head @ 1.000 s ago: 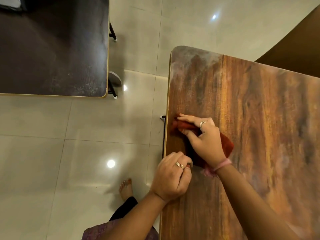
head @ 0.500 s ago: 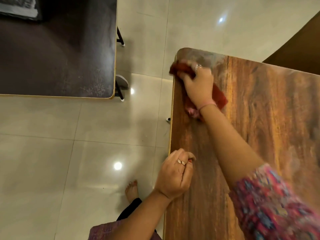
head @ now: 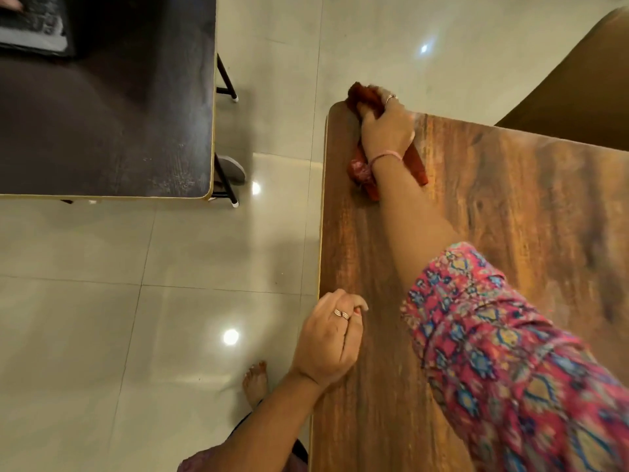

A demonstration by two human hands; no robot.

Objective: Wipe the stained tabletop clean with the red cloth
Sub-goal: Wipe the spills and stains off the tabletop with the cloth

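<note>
The soft, limp red cloth (head: 366,98) lies bunched at the brown wood-grain counter's (head: 510,212) far corner, spilling over its edge, under the right hand (head: 386,131), whose grip curls round it. It likely weighs little; a bunched middle hold suits it.

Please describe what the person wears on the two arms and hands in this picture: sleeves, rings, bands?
The left hand wears a banded ring of several thin loops; its forearm is bare, with no sleeve in view. The right hand wears a thin ring and a pink thread band at the wrist. The right upper arm has a pink sleeve printed with blue and yellow motifs.
</note>
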